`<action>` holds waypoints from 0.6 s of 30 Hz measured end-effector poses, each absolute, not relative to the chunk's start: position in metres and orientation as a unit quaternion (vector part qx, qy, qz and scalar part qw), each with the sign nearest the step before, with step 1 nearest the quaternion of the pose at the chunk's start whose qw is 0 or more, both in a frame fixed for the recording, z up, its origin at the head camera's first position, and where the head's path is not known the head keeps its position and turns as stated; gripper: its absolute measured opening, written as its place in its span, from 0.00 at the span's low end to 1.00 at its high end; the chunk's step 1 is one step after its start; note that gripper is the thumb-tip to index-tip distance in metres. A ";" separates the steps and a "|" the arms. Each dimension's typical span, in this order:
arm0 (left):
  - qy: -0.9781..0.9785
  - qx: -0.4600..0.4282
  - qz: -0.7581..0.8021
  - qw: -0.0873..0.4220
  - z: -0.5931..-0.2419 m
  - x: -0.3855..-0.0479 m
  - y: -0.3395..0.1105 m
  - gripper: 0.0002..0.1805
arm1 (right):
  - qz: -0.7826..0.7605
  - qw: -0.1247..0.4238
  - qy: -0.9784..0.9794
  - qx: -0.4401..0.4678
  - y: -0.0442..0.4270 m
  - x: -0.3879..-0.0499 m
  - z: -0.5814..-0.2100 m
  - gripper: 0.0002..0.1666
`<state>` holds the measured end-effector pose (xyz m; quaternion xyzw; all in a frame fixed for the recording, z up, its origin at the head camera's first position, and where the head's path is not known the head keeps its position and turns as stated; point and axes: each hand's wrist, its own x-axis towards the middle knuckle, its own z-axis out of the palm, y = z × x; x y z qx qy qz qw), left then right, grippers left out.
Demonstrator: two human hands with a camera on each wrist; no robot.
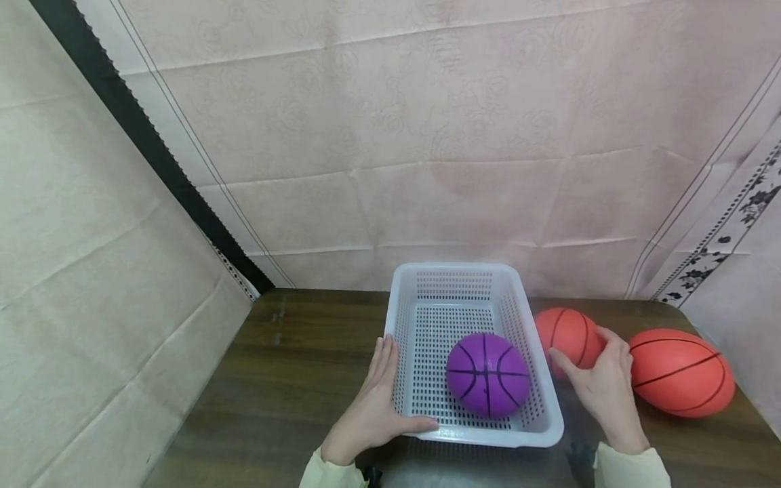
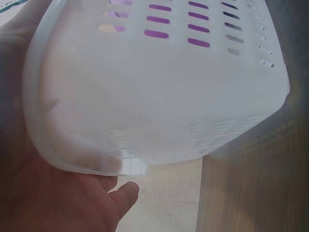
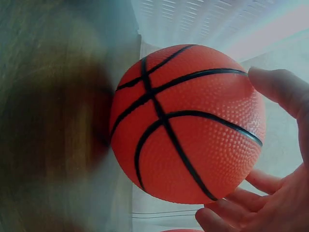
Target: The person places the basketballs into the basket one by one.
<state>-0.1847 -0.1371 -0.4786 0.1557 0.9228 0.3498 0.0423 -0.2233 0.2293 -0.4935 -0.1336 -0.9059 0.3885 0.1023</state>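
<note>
A white perforated plastic basket (image 1: 405,298) stands on the table with a purple toy basketball (image 1: 488,375) inside, toward its near right. My left hand (image 1: 375,407) rests on the basket's near left corner, fingers straight along the left side and thumb along the near rim. In the left wrist view, the basket's side (image 2: 159,92) fills the middle, with purple showing through its slots. My right hand (image 1: 604,386) grips a red toy basketball (image 3: 188,125) just right of the basket, thumb on one side and fingers on the other.
A second red toy basketball (image 1: 682,373) lies on the table, right of my right hand. The brown wooden table (image 1: 293,407) ends at the back against a pale cloth (image 1: 427,135). Another cloth (image 1: 110,305) hangs along the left side.
</note>
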 end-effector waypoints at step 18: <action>0.924 0.156 0.348 0.039 -0.480 -0.185 -0.138 0.78 | 0.384 0.075 -0.914 -0.104 0.232 -0.228 -0.504 0.68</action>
